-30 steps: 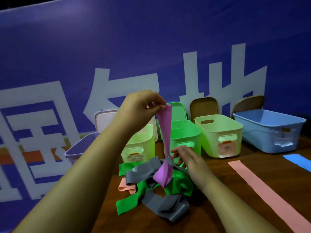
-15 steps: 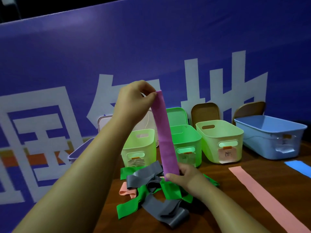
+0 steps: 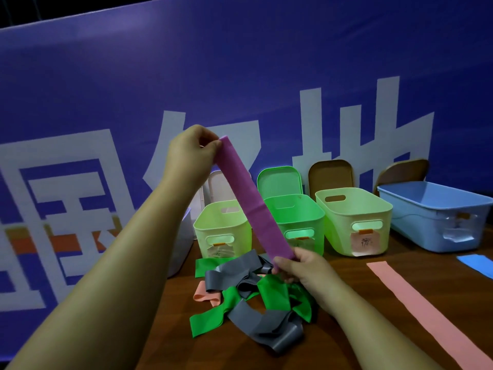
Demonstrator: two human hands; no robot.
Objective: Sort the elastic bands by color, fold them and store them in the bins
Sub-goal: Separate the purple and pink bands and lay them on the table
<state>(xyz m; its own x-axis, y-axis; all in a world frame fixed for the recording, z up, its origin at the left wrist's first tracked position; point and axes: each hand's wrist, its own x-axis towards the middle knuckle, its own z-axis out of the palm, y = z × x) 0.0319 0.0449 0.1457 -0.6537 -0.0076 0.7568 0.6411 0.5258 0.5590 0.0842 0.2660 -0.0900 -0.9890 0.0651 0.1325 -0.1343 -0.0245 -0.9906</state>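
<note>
Flat purple elastic band (image 3: 253, 204) is stretched on a slant in the air, above the tangled heap of grey and green bands (image 3: 240, 276) and in front of the row of pale green plastic bins (image 3: 344, 220). Left hand (image 3: 190, 156) pinches the top end and right hand (image 3: 306, 268) pinches the bottom end. Likely light, thin, limp and stretchy (goes slack if either end is dropped). Best held at the ends and folded end to end under low tension.
</note>
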